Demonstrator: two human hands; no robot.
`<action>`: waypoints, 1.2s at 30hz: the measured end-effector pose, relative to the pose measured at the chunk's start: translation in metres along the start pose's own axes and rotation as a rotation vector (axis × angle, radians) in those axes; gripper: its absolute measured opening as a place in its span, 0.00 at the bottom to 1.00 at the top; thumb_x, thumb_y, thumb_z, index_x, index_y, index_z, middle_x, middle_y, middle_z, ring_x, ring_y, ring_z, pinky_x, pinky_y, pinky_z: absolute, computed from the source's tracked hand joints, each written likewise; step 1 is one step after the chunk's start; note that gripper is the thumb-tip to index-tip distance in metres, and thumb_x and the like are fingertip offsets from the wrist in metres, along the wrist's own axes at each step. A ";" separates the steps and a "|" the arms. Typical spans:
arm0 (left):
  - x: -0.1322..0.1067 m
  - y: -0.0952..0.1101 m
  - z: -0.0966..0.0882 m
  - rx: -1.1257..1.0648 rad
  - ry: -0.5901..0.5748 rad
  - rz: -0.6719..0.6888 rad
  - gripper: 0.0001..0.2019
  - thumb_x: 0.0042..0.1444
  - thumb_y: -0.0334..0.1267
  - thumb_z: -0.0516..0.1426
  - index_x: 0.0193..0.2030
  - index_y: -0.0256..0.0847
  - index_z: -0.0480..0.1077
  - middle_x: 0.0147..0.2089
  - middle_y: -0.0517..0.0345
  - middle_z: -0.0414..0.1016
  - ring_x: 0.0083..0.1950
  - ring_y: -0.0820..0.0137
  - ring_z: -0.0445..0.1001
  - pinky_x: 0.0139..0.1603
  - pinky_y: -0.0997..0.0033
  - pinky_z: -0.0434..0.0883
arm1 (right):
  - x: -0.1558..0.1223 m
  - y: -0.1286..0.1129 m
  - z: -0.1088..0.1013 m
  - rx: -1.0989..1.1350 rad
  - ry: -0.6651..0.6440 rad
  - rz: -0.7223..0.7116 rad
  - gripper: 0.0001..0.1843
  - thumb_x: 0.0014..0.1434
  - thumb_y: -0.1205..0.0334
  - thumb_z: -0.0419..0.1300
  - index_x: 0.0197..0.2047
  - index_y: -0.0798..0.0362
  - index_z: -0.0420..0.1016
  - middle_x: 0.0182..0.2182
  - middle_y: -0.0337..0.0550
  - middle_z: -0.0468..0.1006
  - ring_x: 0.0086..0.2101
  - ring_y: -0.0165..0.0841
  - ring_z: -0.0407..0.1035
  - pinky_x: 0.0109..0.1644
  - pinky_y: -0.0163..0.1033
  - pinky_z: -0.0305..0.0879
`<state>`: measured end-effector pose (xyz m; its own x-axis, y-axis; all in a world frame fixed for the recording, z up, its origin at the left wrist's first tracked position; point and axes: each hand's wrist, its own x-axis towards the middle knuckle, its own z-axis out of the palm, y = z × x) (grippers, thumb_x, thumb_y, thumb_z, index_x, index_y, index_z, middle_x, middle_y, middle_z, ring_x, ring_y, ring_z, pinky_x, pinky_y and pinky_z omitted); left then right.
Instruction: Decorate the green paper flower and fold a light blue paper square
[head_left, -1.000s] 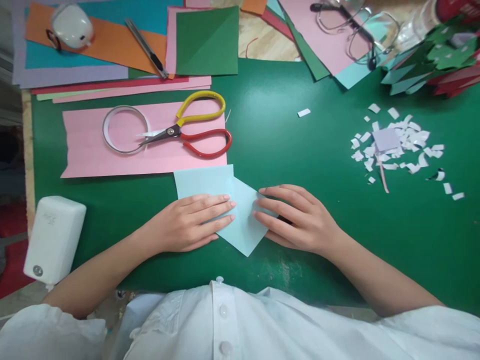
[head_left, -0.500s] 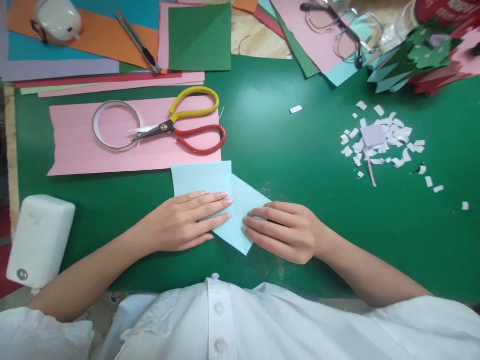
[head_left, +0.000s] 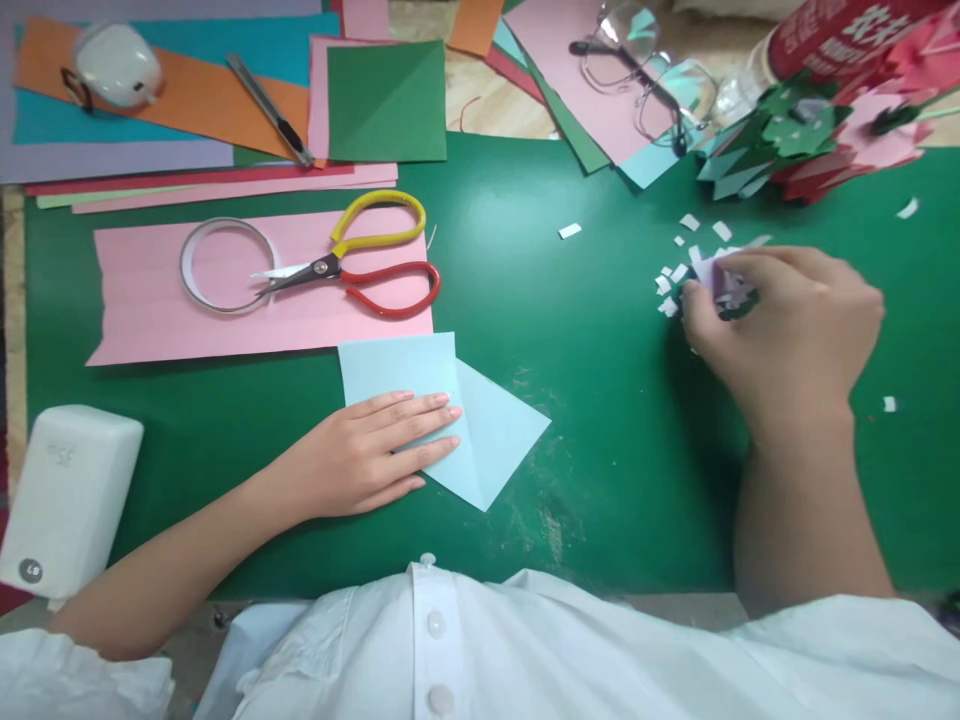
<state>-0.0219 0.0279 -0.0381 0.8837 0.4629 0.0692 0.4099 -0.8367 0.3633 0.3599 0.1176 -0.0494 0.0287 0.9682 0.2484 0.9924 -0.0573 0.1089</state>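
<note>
My left hand (head_left: 375, 450) lies flat with its fingers stretched out, pressing on light blue paper (head_left: 499, 420). That paper has a squarish part at the left and a pointed part reaching right; a fold or overlap under my fingers is hidden. Far to the right, my right hand (head_left: 795, 320) pinches a small lavender paper square (head_left: 703, 272) between thumb and fingers. Around and beneath that hand are small white paper bits (head_left: 679, 272), many of them covered by it.
Scissors (head_left: 322, 267) and a tape ring (head_left: 229, 266) rest on a pink sheet (head_left: 150, 300). Nearby are a white power bank (head_left: 71, 500), a utility knife (head_left: 270, 108), coloured paper (head_left: 386, 100), eyeglasses (head_left: 637, 70), a red-labelled bottle (head_left: 832, 45) and paper flowers (head_left: 795, 130).
My right hand has left the light blue paper, moved right to the white bits and closed on the lavender square. My left hand stays on the paper. The whole view has shifted slightly.
</note>
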 end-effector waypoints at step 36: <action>0.001 0.000 0.002 0.008 0.005 -0.006 0.20 0.67 0.40 0.52 0.64 0.39 0.65 0.70 0.52 0.62 0.71 0.61 0.61 0.71 0.59 0.62 | 0.025 0.005 0.004 -0.148 0.267 -0.088 0.20 0.66 0.55 0.49 0.38 0.51 0.83 0.38 0.49 0.83 0.41 0.42 0.73 0.40 0.45 0.61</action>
<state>-0.0210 0.0280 -0.0397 0.8804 0.4689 0.0715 0.4166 -0.8365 0.3558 0.3657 0.1427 -0.0470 -0.1088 0.8738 0.4739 0.9610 -0.0294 0.2749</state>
